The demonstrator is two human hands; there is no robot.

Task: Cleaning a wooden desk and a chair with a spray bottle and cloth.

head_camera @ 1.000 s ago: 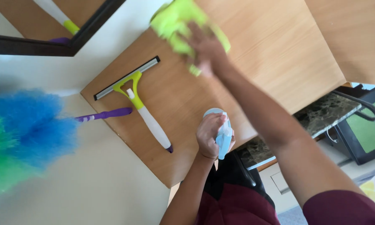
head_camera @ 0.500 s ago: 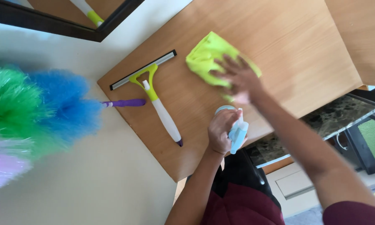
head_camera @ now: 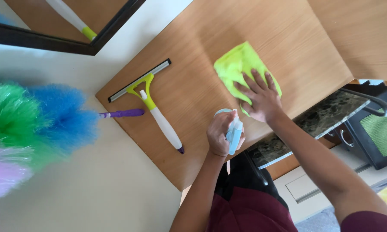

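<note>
My right hand lies flat, fingers spread, on a lime-green cloth that rests on the wooden surface. My left hand is closed around a light blue spray bottle, held just above the wood's near edge, beside the right hand. A squeegee with a lime-green and white handle lies on the wood to the left of both hands.
A fluffy duster in blue, green and pink, with a purple handle, pokes in from the left over the white wall. A dark-framed mirror is at top left. A dark stone counter and a mesh chair are at right.
My right hand has drawn the green cloth across the wood toward me, from the far part to near the spray bottle. The left hand keeps its hold on the bottle.
</note>
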